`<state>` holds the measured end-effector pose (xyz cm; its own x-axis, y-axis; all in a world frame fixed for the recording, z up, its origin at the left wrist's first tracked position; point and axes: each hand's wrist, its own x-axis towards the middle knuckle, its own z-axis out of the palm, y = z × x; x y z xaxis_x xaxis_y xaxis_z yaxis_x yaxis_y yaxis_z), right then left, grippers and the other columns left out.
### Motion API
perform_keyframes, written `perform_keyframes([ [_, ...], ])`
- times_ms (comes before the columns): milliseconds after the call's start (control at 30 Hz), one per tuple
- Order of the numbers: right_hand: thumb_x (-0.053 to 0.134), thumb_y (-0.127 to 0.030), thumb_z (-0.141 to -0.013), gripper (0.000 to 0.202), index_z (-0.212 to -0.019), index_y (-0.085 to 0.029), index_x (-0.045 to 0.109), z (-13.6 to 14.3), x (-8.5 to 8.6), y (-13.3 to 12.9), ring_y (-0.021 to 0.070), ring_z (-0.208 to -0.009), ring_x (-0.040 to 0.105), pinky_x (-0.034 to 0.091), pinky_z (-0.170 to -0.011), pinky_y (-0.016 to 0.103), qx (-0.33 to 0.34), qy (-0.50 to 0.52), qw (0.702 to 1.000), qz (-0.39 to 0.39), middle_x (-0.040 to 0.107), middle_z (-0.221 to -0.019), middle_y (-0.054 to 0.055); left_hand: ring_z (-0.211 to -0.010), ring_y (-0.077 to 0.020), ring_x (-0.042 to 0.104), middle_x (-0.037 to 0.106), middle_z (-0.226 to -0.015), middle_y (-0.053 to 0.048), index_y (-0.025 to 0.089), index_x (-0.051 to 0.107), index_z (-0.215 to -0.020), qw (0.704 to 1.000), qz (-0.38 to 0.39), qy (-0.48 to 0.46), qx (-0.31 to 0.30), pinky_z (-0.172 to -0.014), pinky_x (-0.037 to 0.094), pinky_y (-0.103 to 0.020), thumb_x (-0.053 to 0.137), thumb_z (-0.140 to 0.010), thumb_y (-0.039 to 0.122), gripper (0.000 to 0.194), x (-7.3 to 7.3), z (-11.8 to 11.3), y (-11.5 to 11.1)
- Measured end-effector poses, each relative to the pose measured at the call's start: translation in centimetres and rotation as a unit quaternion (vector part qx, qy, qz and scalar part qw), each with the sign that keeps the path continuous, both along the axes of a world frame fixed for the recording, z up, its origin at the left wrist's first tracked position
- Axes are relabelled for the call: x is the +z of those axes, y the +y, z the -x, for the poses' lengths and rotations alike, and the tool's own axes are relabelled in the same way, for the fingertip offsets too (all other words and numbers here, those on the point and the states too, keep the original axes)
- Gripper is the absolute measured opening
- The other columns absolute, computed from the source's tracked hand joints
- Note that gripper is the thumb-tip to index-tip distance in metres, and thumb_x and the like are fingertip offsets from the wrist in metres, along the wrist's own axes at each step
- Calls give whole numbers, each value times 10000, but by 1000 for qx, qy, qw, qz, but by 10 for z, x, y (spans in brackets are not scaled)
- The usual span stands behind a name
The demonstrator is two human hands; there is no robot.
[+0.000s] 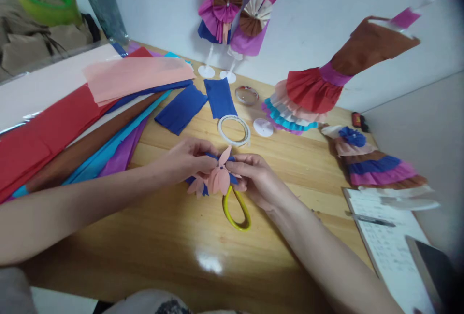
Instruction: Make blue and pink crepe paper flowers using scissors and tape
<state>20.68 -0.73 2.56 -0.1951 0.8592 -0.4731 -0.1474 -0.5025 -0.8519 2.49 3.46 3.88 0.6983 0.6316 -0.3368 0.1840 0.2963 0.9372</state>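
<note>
Near the middle of the wooden table [145, 236], both my hands pinch a paper flower [220, 178] with pink and blue petals. My left hand [188, 159] grips its upper left side, thumb and forefinger pressed on a blue petal. On its right side, my right hand [253, 176] holds it between thumb and fingers. A smaller pink and blue flower [197, 187] shows just below my left hand. Below the flower, a yellow loop, seemingly a scissors handle [237, 210], sticks out toward me. Its other end is hidden.
Behind my hands lie a tape roll [234, 130] and blue paper pieces [181, 108]. Coloured paper sheets [50, 147] cover the left. Paper dresses [315, 92] stand at the back and right, near a notebook [387, 236] with a pen and a dark phone [431, 265].
</note>
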Motion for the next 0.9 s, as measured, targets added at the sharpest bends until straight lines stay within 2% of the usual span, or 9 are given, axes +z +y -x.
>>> perform_keyframes([
  [67,796,-328,-584,274,-553,-143,594,1,-1,0,20,-376,288,131,-394,209,1,15,1000,18,432,-436,-66,-516,-129,611,650,-639,-20,139,606,-787,997,63,-22,26,-471,451,-219,630,-748,364,230,-1,2,0],
  [100,800,-322,-577,270,-560,-141,601,1,-1,0,18,-373,286,127,-391,208,1,20,999,24,437,-432,-66,-515,-130,609,646,-634,-20,140,606,-766,997,69,-25,32,-470,451,-221,640,-747,393,256,-2,3,0],
  [200,816,-314,-555,270,-566,-137,612,3,-2,-1,14,-364,284,126,-385,204,5,31,999,32,454,-426,-61,-516,-127,605,650,-621,-22,139,624,-733,998,41,-3,51,-476,442,-216,684,-740,441,307,-5,3,-1],
  [367,814,-376,-579,295,-590,-151,624,3,-1,-2,43,-370,368,193,-387,208,0,32,999,26,477,-435,-54,-493,-114,591,640,-563,-8,139,619,-679,998,19,37,52,-484,437,-205,713,-710,322,208,-3,1,1],
  [467,789,-453,-625,331,-621,-154,647,4,0,-4,66,-431,444,263,-421,214,7,26,1000,-13,537,-501,-28,-487,-105,578,622,-544,2,137,611,-652,997,15,44,57,-474,417,-195,719,-706,302,204,-1,0,3],
  [633,793,-327,-627,196,-688,-163,703,4,0,-5,50,-455,403,275,-453,216,-2,-8,995,-95,602,-576,-24,-511,-101,579,643,-587,-5,132,625,-682,996,-12,48,75,-494,438,-200,681,-741,299,185,-1,-3,4],
  [733,785,-302,-626,160,-679,-170,711,-1,1,-2,55,-454,396,274,-449,218,-43,-32,991,-124,599,-568,-26,-568,-112,597,666,-659,-7,136,655,-772,982,-130,78,117,-514,447,-207,618,-774,253,123,0,4,3],
  [800,789,-294,-622,152,-665,-178,700,-5,0,1,68,-468,427,306,-461,224,-83,-50,985,-144,596,-563,-26,-602,-110,584,660,-683,-6,137,664,-758,949,-262,118,129,-528,427,-205,578,-758,158,88,0,14,1],
  [900,770,-303,-635,164,-629,-182,659,-9,-4,5,74,-444,409,296,-453,229,-92,-62,983,-145,528,-495,-45,-732,-131,604,667,-769,-25,150,699,-741,900,-409,145,36,-658,455,-242,485,-711,8,259,-1,30,-6],
])
